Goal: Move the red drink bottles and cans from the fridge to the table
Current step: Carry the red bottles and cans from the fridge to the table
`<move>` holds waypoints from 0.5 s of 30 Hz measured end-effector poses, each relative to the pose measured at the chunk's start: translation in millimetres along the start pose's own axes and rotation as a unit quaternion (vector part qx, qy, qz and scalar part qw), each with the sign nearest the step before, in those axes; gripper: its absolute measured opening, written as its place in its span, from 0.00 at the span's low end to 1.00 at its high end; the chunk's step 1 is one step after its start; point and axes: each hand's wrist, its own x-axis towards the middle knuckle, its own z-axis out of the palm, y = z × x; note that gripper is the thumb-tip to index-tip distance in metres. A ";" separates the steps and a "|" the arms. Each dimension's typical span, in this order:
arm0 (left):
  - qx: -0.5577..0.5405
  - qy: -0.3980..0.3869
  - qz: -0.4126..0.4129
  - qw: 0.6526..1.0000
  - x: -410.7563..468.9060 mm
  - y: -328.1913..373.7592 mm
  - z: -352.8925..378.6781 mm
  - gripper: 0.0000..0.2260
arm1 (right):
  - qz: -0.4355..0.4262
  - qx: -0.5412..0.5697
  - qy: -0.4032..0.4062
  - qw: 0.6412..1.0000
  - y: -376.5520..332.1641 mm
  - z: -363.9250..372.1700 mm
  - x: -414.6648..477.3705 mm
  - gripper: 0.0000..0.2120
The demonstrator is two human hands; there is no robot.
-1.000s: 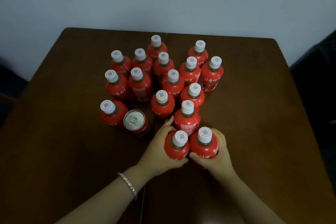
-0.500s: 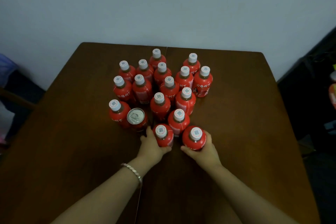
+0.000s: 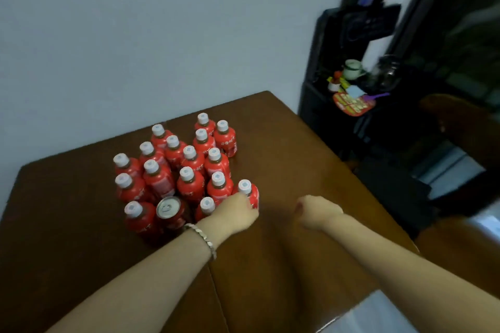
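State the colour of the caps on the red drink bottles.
White, on all the caps; the head view shows them best.

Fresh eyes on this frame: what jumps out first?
The tight cluster of red bottles with white caps, left of centre on the brown table. One can with a silver top stands at its near edge, and the left hand is at the nearest bottles while the right hand is apart over bare wood. A dark, cluttered shelf stands at right.
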 end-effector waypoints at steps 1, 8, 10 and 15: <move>0.027 -0.005 0.023 0.999 -2.3 7.5 1.2 0.12 | 0.013 0.002 0.011 1.000 6.3 1.6 -15.3 0.15; 0.174 -0.098 0.244 0.949 -66.6 114.2 67.5 0.12 | 0.174 0.159 0.059 0.970 107.3 25.2 -166.9 0.11; 0.192 -0.129 0.291 0.928 -85.8 138.2 87.0 0.11 | 0.214 0.190 0.054 0.956 126.9 25.7 -201.2 0.12; 0.261 -0.211 0.424 0.841 -192.7 231.0 190.4 0.09 | 0.343 0.239 0.139 0.898 205.3 68.9 -358.6 0.14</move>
